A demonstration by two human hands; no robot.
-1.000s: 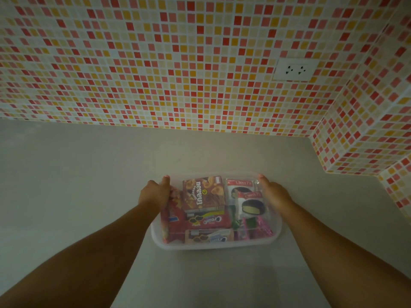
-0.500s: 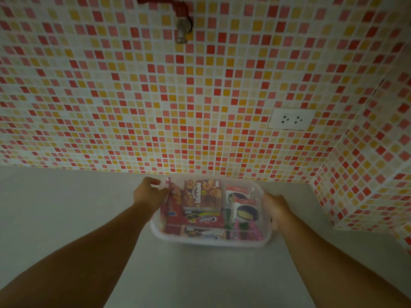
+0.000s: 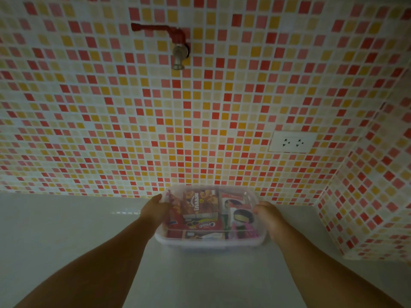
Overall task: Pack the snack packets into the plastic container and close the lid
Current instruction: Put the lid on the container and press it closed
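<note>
Plastic container [image 3: 209, 242], clear, packed with snack packets [image 3: 200, 207]; stands on the counter [image 3: 66, 230] near the tiled wall [image 3: 200, 130]. Lid seemingly on, though dimness blurs it. Left hand [image 3: 154, 210] and right hand [image 3: 266, 215] grasp opposite ends, fingers curled, probably to steady it.

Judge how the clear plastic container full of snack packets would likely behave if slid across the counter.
The container probably slides easily: its base and the counter both look smooth. It seems unlikely to tip, being low and wide. Full of packets, it is probably light for its size.
</note>
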